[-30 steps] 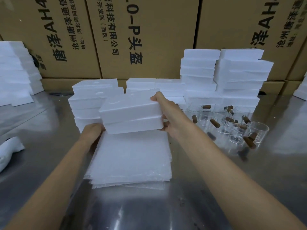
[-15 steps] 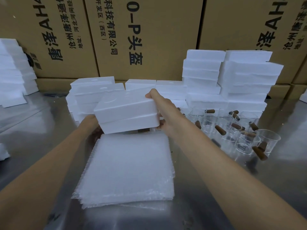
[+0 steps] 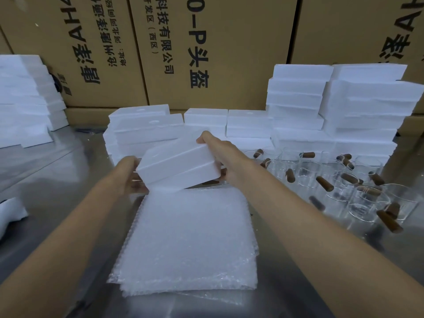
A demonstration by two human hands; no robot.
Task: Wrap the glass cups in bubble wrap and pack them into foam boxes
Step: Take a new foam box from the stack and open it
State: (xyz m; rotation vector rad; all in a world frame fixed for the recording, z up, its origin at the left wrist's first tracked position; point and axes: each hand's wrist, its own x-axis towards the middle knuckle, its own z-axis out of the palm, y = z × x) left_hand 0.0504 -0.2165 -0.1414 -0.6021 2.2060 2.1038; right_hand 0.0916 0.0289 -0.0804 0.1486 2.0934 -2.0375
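1. The middle cardboard box (image 3: pixel 213 53) has big black print running down it: "0-P头盔"; smaller print beside it says "科技有限公司" and "(西区)".
2. The left cardboard box (image 3: pixel 68 42) shows "AH" in big letters; the other words on it are upside down and too hard to read.
3. The right cardboard box (image 3: pixel 358 31) shows only cut-off black letters.

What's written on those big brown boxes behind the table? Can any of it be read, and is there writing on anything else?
All print runs sideways.
Middle carton: "0-P头盔", cut off at the top.
Same carton, smaller: "科技有限公司" and "(西区)".
Left carton: "AH" and large characters, partly cut off; its small address lines are too blurred to read.
Right carton: only fragments at the frame edge.
Foam boxes, bubble wrap, cups: no writing visible.
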